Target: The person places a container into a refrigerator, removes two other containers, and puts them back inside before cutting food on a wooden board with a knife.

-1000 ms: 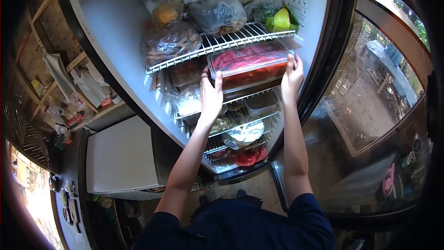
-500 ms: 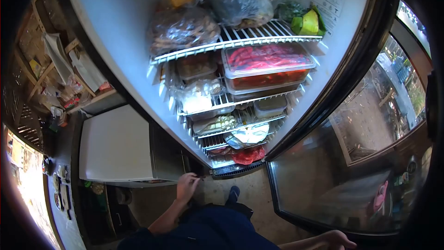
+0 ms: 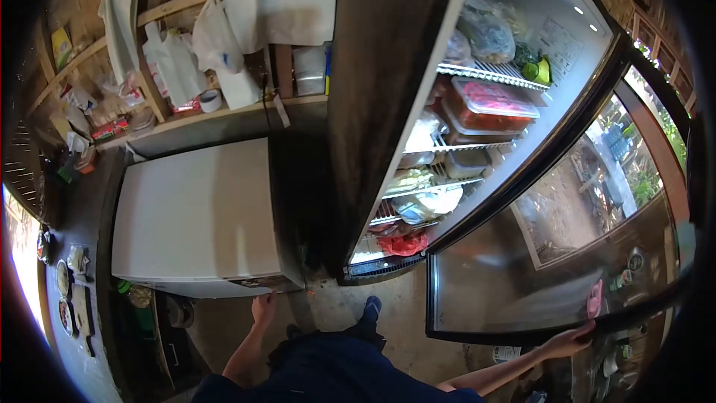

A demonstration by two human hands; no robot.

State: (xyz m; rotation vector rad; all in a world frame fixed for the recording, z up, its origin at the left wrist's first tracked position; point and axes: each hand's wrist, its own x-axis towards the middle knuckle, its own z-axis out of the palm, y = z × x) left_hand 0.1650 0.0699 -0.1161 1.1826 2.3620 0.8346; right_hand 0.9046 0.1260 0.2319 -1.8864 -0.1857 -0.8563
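R hand (image 3: 568,341) is clamping on fridge door (image 3: 477,291) edge, near right; door's standing open. L hand (image 3: 263,309) is hovering by white cabinet (image 3: 194,209), grip unclear. Red-filled tub (image 3: 492,116) is already sitting on far shelf (image 3: 477,148)

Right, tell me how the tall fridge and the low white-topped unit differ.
The tall fridge rises well above the low white-topped unit.
The fridge's glass door stands open, showing lit wire shelves of food; the unit shows no interior.
The fridge's outer side is dark; the unit's top is plain white.
Both are boxy, and each has a hand by it: left at the unit's front edge, right at the door's edge.
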